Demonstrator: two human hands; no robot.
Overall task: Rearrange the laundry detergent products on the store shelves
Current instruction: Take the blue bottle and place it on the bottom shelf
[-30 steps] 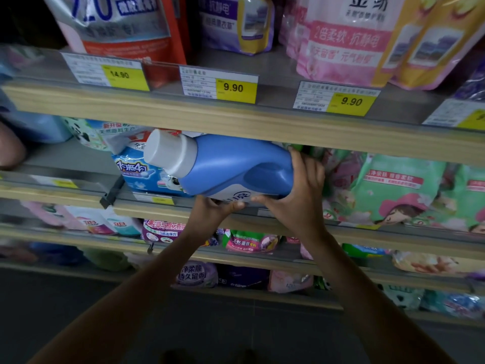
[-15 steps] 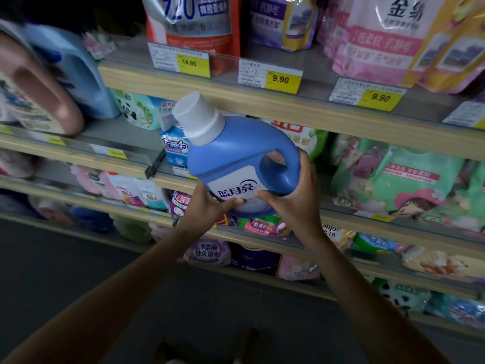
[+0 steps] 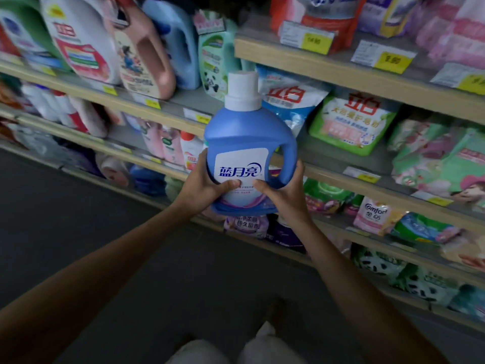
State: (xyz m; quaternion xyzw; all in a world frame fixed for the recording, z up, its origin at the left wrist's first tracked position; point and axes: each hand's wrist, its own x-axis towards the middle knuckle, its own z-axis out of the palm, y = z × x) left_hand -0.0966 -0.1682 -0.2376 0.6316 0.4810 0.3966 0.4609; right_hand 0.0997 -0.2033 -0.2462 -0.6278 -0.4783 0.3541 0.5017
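We hold the bottle (image 3: 246, 143) in the air with both our hands, in front of the shelves (image 3: 341, 72) and not resting on any of them. It stands nearly upright. Its tall white cap (image 3: 242, 91) covers the left edge of the white pouch (image 3: 291, 101), and the body hangs lower than that pouch and nearer to us.

The bottle is of blue plastic, wide at the shoulders, with a short neck under the cap. On the front there is a white label (image 3: 240, 170) with rounded corners and large blue Chinese characters; lower down the label turns into a pale pink and lilac pattern. On its right side is a loop handle (image 3: 287, 164), and the shelf shows through the opening.

Our left hand (image 3: 202, 190) grips the lower left side: the thumb lies across the bottom of the label and the fingers curl behind the body, where we cannot see them. Our right hand (image 3: 284, 195) grips the lower right side under the handle, with the thumb on the label and the fingers wrapped around the corner. The two thumb tips are near each other but apart.

Just right of the white pouch lies a green pouch (image 3: 351, 124). Left of the white pouch stands a green panda bottle (image 3: 214, 61), and further left a pink jug (image 3: 147, 61). Above the white pouch and to its right hang yellow price tags (image 3: 391, 60), too blurred for us to read.
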